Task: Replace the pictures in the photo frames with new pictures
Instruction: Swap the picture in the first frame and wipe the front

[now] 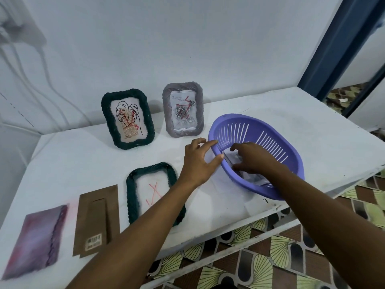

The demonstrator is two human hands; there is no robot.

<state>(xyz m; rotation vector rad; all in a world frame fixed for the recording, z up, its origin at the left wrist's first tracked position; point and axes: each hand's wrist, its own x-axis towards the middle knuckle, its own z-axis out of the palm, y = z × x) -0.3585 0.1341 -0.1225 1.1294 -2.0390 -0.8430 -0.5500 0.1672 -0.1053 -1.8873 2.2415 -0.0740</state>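
A purple slotted basket [287, 147] sits tilted on the white table [83, 159]. My left hand [199, 161] grips its near-left rim between thumb and fingers. My right hand [253, 158] reaches inside, fingers curled down on white pictures [253, 177] at the bottom. A dark green frame [133, 197] lies flat in front, showing a white sheet with red marks. Another dark green frame [127, 118] with a leaf drawing and a grey frame [183, 109] with a rose picture stand at the back.
A brown backing board [95, 220] with a barcode label lies left of the flat frame. Further left lies a purple-pink picture [35, 240]. The wall rises right behind the standing frames. The table's front edge runs under my forearms, with patterned floor below.
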